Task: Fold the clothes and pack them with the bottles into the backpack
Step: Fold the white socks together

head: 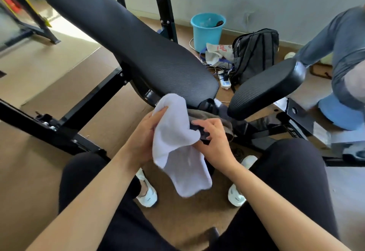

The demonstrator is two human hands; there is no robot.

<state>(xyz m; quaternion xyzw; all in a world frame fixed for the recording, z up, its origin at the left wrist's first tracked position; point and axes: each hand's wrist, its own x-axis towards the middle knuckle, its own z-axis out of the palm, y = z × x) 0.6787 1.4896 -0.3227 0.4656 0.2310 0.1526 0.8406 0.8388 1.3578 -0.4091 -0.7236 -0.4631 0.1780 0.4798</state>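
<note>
A pale grey wall (256, 0) meets a brown floor (49, 85), bright at upper left. A black padded bench (128, 39) on a black steel frame (94, 100) fills the middle; a blue bucket (207, 31) and a white power strip (225, 82) sit near the wall.

Dark item (204, 137) half hidden under white cloth (177, 142), seated person (343, 57) cut off right.

Head camera, steep down, close over cloth (173, 148).

On the brown floor (49, 77) stand a blue bucket (207, 31) and, near it, a black backpack (254, 53). A white bag (217, 52) lies between them, with a power strip (225, 82) in front, beside the padded desk (128, 33).
</note>
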